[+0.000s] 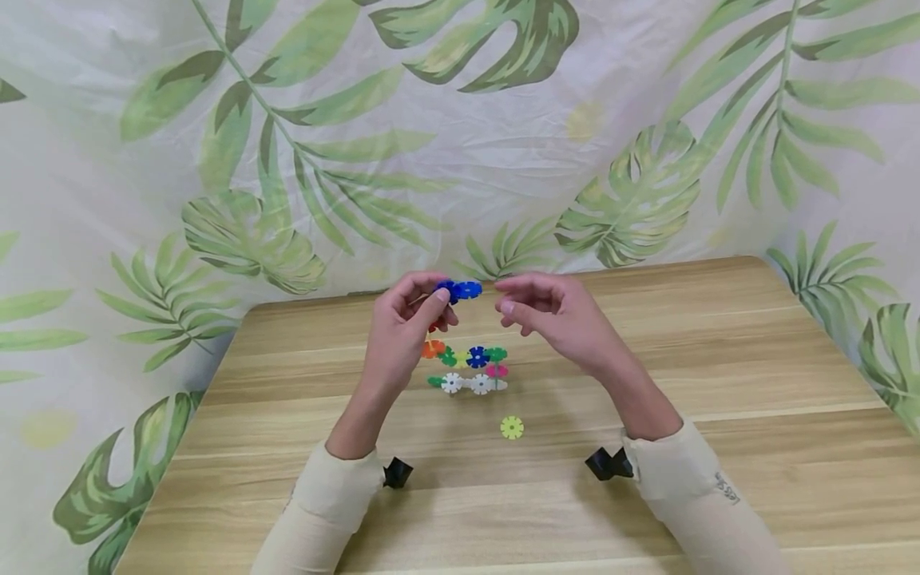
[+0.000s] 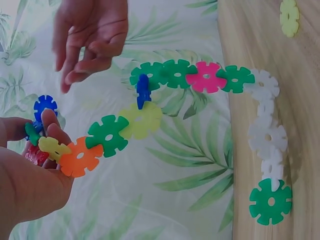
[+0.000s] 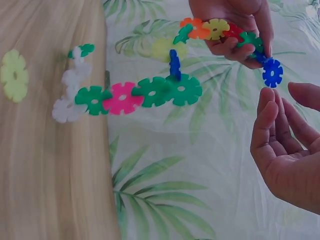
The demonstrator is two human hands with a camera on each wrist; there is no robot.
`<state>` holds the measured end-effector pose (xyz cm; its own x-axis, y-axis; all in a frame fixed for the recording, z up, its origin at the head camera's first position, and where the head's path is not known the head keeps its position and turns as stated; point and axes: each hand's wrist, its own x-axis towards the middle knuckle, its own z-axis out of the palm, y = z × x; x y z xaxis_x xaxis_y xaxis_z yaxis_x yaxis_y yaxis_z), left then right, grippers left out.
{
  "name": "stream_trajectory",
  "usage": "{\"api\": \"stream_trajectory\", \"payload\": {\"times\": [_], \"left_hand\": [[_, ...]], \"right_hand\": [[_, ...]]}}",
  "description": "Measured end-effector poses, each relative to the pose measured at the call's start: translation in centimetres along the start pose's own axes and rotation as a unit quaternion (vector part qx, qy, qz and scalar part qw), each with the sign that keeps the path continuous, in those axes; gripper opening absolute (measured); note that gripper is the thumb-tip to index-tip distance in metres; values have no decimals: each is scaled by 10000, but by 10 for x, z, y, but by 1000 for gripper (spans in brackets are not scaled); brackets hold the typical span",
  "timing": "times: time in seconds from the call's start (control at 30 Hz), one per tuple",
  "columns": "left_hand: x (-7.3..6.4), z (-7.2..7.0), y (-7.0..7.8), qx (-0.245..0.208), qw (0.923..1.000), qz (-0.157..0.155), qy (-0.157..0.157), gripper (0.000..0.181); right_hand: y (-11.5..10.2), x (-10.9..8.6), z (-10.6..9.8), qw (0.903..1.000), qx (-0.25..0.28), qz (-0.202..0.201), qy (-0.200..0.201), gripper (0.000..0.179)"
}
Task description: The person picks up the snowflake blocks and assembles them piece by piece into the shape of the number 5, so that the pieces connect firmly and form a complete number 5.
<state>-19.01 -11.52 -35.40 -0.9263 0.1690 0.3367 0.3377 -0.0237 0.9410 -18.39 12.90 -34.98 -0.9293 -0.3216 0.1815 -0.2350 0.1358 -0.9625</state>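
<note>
My left hand (image 1: pixel 394 335) holds the upper end of a linked chain of notched plastic flower discs, a blue disc (image 1: pixel 469 290) sticking out past its thumb. Red, yellow and green discs sit among those fingers, and an orange disc (image 2: pixel 80 156) hangs just below them. From there the chain steps down through green, yellow and blue discs to a pink disc (image 3: pixel 123 98) between green ones. White discs (image 2: pixel 268 137) with a green disc (image 2: pixel 270 202) at the end form its lowest row, at the tabletop. My right hand (image 1: pixel 557 315) hovers beside the blue end, fingers loosely bent, nothing in them.
A loose yellow-green disc (image 1: pixel 512 428) lies on the wooden table (image 1: pixel 719 495), nearer to me than the chain. A leaf-patterned cloth (image 1: pixel 503 160) hangs behind the table. Black devices (image 1: pixel 398 473) stick out from both sleeves over the tabletop.
</note>
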Motion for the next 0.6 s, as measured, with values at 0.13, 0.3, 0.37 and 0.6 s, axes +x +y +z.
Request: {"api": "stream_trajectory", "payload": {"times": [0.13,0.3,0.37,0.6], "left_hand": [[1,-3,1,-19,10000,53,24,20],[1,-6,2,-96,9999,107,67,21],[1,-6,2,-156,9998,130,83,21],[1,-6,2,-136,9998,152,34,21]], "right_hand": [[6,-5,-5,9997,-240,78,-69,31],[19,-10,-11,9977,-599,192,-239,29],[24,-12,-12,9954,-860,164,-381,28],[45,-18,-9,9806,-1580,-48,-1155,25]]}}
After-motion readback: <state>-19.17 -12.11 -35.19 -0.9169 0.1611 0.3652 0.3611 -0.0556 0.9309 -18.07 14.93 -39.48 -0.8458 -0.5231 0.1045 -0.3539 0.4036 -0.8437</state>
